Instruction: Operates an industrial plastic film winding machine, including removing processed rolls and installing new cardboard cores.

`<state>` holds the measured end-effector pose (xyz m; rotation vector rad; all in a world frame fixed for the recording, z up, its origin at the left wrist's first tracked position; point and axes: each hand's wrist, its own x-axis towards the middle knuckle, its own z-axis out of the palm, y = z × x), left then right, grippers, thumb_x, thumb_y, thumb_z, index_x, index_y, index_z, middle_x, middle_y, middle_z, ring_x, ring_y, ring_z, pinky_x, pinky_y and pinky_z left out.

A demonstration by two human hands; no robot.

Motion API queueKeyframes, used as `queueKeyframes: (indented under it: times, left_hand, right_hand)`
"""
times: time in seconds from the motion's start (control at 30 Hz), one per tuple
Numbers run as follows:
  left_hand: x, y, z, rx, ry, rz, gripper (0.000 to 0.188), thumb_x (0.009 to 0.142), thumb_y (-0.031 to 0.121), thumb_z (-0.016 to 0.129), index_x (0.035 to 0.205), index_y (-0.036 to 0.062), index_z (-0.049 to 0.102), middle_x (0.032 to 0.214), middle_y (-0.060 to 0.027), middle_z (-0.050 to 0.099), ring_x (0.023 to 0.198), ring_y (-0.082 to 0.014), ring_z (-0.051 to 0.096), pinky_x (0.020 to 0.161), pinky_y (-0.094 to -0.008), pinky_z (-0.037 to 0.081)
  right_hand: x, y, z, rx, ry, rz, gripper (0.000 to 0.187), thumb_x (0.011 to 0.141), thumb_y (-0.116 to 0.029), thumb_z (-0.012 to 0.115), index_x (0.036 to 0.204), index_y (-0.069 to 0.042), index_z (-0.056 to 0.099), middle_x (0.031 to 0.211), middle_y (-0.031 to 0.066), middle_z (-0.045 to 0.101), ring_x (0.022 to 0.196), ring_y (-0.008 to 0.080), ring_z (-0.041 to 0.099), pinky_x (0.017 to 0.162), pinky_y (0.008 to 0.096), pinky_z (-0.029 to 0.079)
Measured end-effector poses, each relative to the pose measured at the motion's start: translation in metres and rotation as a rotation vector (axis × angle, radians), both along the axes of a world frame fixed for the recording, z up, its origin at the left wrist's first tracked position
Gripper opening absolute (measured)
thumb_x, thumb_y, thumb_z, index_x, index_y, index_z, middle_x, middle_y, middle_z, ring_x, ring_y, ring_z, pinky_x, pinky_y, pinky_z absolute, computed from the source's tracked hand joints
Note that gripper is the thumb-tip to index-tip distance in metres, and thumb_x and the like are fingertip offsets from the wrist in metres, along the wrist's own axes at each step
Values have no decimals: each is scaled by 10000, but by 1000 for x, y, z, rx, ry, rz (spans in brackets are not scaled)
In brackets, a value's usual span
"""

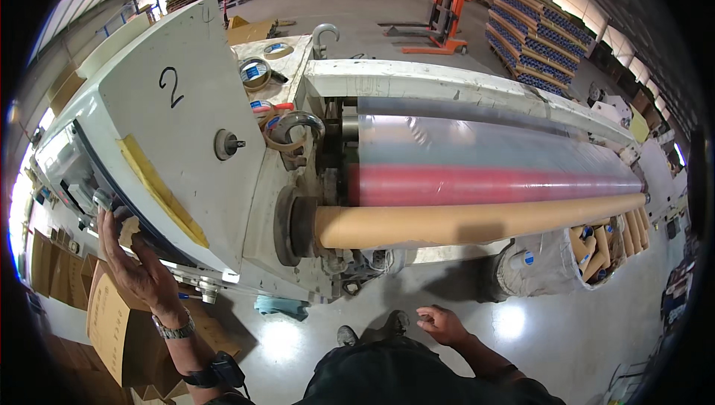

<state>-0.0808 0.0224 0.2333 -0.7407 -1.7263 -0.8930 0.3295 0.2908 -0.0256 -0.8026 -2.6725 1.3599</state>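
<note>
My left hand point(141, 275) reaches to the control panel point(74, 189) on the end of a white machine point(175, 107). Its fingers are stretched out, with the tips at a round silver knob point(103, 198). My right hand point(442, 326) hangs above the floor in front of my body, loosely bent, with nothing seen in it. Across the machine lies a brown cardboard tube point(477, 221), its left end seated at a dark round chuck point(298, 226). Behind the tube is a roller with clear film point(484, 141) over a red band point(484, 184).
Tape rolls point(255, 74) and a metal hook point(325, 36) sit on the machine's top. Cardboard boxes point(112, 323) stand below my left arm. A bin of cut tubes point(547, 260) is at the right. Beyond are an orange lift point(447, 14) and stacked tubes point(536, 36).
</note>
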Motion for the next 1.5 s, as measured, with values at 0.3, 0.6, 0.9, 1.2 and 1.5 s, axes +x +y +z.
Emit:
queueKeyframes:
  times: [0.3, 0.6, 0.9, 1.2, 1.5]
  left_hand:
    - [-2, -10, 7, -96, 52, 6, 402, 916, 16, 461, 1318, 21, 451, 1370, -165, 452, 1273, -301, 426, 1056, -409, 338]
    - [0, 4, 6, 63, 89, -95, 413, 850, -45, 467, 1262, -16, 477, 1308, -186, 485, 1214, -313, 467, 1007, -409, 371]
    - [3, -7, 7, -10, 3, -177, 511, 840, -58, 464, 1344, -15, 396, 1380, -193, 427, 1280, -320, 414, 1047, -405, 348]
    - [3, -1, 0, 259, -66, -358, 591, 873, 9, 546, 1403, 36, 288, 1449, -144, 334, 1293, -293, 386, 1063, -443, 324]
    - [-11, 9, -12, 198, 44, -295, 641, 888, 133, 588, 1404, -27, 243, 1415, -195, 370, 1300, -310, 376, 1083, -443, 295]
  right_hand:
    - [11, -25, -19, -15, 1, 2, 359, 840, -269, 630, 1105, -31, 590, 995, 157, 644, 865, 269, 654, 779, 356, 506]
    - [47, -63, -21, -64, -190, -168, 380, 839, -291, 627, 1111, -28, 592, 941, 164, 666, 877, 278, 655, 781, 361, 506]
    - [40, -47, -52, 52, -17, 48, 398, 857, -331, 603, 1113, -27, 589, 972, 162, 662, 893, 288, 651, 786, 364, 502]
    - [26, -34, -31, -116, -128, -38, 379, 855, -322, 598, 1101, -33, 596, 977, 172, 656, 920, 296, 640, 820, 370, 486]
    - [104, -57, -89, -57, -187, -180, 331, 845, -347, 587, 983, -50, 634, 939, 148, 660, 886, 325, 629, 777, 394, 494]
